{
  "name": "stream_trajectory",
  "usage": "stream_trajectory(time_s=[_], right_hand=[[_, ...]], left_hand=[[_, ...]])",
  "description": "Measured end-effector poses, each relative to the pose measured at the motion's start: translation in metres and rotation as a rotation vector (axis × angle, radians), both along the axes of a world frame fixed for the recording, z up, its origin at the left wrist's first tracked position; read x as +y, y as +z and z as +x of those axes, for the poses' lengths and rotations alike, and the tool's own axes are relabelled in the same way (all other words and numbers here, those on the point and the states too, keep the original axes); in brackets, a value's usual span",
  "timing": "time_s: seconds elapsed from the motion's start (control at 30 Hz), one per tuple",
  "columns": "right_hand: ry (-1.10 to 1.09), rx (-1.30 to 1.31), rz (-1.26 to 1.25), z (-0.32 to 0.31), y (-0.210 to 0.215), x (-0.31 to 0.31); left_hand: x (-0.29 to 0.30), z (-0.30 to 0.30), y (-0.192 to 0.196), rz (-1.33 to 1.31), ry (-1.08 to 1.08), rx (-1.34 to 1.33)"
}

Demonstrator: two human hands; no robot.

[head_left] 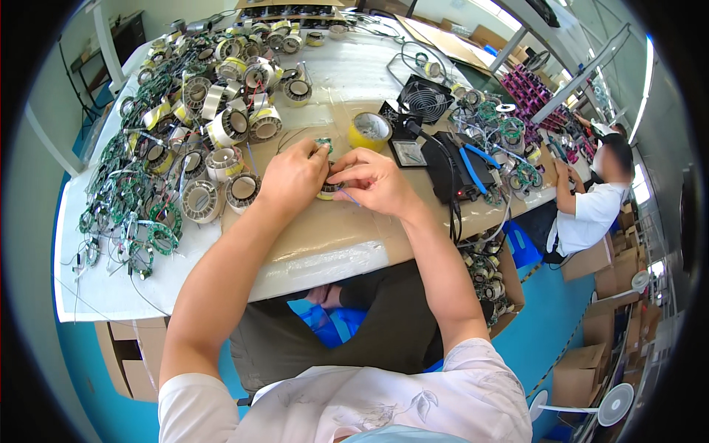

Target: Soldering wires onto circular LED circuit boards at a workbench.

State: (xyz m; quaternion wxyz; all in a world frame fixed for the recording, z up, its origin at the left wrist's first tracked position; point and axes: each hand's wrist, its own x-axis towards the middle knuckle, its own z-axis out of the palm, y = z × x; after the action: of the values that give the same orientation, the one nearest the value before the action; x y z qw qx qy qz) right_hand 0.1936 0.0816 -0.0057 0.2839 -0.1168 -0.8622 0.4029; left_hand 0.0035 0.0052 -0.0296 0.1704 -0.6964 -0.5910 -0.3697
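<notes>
In the middle of the bench, my left hand (294, 177) is closed with its fingertips on a small green circuit board (324, 142). My right hand (375, 181) is beside it, thumb and fingers pinched together at a motor stator (330, 193), a short ring with dark windings and a yellow band. A thin bluish wire (350, 198) sticks out below the right fingers. Both hands cover much of the stator, so how the board sits against it cannot be made out. A yellow tape roll (369, 131) stands just beyond my right hand.
Many stators (229, 125) and a tangle of green ring boards (136, 162) heap up on the left. To the right are a black fan (425, 100), a black box (452, 170) and blue-handled pliers (473, 171). A co-worker (594, 196) sits at the far right.
</notes>
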Motion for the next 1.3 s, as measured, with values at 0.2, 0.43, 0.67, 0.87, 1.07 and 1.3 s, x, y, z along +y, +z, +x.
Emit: stream_trajectory(time_s=[0.2, 0.43, 0.67, 0.87, 1.07, 1.3], right_hand=[[-0.136, 0.102, 0.039, -0.007, 0.014, -0.010], [-0.295, 0.295, 0.370, -0.023, 0.001, -0.018], [-0.171, 0.339, 0.366, -0.015, 0.010, -0.031], [-0.097, 0.244, -0.533, 0.002, -0.003, -0.018], [-0.102, 0.189, -0.563, -0.003, -0.008, -0.018], [-0.141, 0.204, -0.550, -0.023, 0.025, 0.000]], left_hand=[[-0.004, -0.001, 0.006, -0.034, -0.018, -0.004], [-0.001, -0.006, 0.001, -0.060, -0.019, 0.031], [-0.002, -0.005, 0.003, -0.075, -0.048, 0.015], [0.000, 0.005, 0.007, 0.002, -0.043, -0.064], [-0.001, 0.002, 0.010, 0.014, -0.053, -0.077], [0.001, -0.010, 0.019, 0.224, -0.003, -0.258]])
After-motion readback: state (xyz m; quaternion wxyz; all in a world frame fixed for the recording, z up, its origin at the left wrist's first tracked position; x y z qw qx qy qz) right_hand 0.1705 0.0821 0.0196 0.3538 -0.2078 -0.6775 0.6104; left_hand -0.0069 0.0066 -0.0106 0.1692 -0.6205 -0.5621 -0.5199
